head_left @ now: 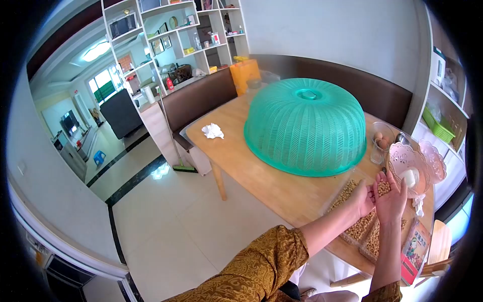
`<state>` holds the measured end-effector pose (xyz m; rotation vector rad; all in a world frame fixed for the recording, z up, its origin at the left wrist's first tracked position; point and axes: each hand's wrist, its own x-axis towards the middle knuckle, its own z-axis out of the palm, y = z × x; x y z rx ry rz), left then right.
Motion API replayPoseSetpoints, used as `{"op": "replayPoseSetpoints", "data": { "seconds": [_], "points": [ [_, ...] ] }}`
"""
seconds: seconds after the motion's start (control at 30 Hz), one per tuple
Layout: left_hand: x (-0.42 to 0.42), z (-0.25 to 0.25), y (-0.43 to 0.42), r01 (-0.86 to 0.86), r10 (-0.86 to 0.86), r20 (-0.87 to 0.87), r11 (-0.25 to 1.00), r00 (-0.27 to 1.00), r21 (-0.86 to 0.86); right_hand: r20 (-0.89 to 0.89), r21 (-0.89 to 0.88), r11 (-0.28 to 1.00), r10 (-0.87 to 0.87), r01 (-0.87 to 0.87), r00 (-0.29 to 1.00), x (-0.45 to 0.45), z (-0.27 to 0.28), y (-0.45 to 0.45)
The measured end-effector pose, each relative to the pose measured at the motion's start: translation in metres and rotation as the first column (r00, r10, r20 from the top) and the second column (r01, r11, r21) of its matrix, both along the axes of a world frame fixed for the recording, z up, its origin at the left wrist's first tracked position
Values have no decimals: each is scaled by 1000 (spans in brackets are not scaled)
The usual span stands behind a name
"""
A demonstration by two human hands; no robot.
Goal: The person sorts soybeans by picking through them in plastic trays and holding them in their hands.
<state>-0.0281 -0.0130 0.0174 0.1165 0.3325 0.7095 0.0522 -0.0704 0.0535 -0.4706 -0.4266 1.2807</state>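
Observation:
My right hand point(390, 200) is turned palm up and cupped around a small heap of tan soybeans point(384, 188). Against its side is my left hand point(363, 198), with fingers curled in and their tips partly hidden; whether they pinch a bean I cannot make out. Below both hands, more soybeans point(358, 230) lie spread in clear, shallow sections on the table, partly covered by my forearms. Just beyond my right fingers stands a pink openwork basket point(400, 157) with a white item point(410, 176) in it.
A large green mesh food cover point(307, 131) fills the table's middle point(221, 143). Eggs point(382, 141) sit in a glass bowl behind the basket. A red booklet point(413, 251) lies at the near right edge, crumpled tissue point(213, 131) at the left. A broom point(176, 136) leans by the bench.

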Motion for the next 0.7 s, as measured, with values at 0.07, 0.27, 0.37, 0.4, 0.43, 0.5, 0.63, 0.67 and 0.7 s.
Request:
{"op": "replayPoseSetpoints", "data": {
  "seconds": [0.07, 0.27, 0.37, 0.4, 0.43, 0.5, 0.63, 0.67, 0.7],
  "points": [
    [-1, 1, -1, 7, -7, 14, 1000, 1000, 10, 7, -3, 1000, 5, -5, 1000, 0, 0, 0],
    [1, -1, 0, -4, 3, 32, 1000, 999, 7, 21, 27, 999, 38, -38, 999, 1, -1, 0],
    [-4, 7, -5, -6, 6, 40, 1000, 999, -3, 27, 31, 999, 27, -28, 999, 0, -1, 0],
    [-5, 10, -6, -7, 8, 38, 1000, 999, -22, 8, 14, 1000, 8, -8, 1000, -2, 1, 0],
    [-5, 9, -5, -7, 8, 38, 1000, 999, -23, -10, -4, 1000, -12, 12, 1000, -3, 2, -1],
    [-4, 9, -5, -16, 17, 57, 1000, 998, -17, -3, 2, 1000, -2, 2, 1000, -2, 2, -1],
    [-6, 9, -6, -10, 11, 51, 1000, 999, -20, 10, -1, 1000, -6, 6, 1000, -2, 3, -2],
    [-6, 11, -7, -8, 9, 50, 1000, 999, -19, 10, -1, 1000, -6, 6, 1000, -2, 3, -2],
    [-6, 10, -7, -6, 7, 49, 1000, 999, -18, 21, 6, 1000, -2, 2, 1000, -2, 2, -2]
  ]
}}
